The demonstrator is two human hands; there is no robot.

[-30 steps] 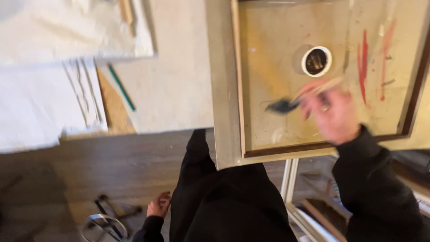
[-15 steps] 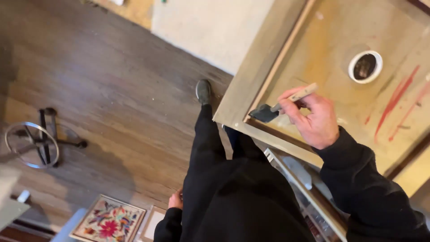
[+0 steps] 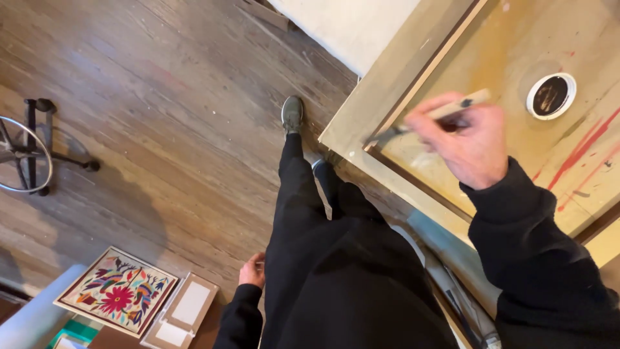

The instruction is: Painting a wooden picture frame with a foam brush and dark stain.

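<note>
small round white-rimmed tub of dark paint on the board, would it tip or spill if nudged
The small round white-rimmed tub of dark paint looks low and wide, so it would probably slide rather than tip. It has no lid, so a hard knock might slop paint.

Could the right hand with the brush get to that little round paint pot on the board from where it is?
Probably yes. The right hand holds the brush over the same board as the pot, and nothing lies between them.

Ochre, black and flower colours
Framed panel (image 3: pixel 516 58) ochre with red streaks; jar (image 3: pixel 550 95) white-rimmed, dark inside; sleeve (image 3: pixel 536 252) black; embroidered picture (image 3: pixel 116 291) cream, with pink, red and green flowers.
</note>
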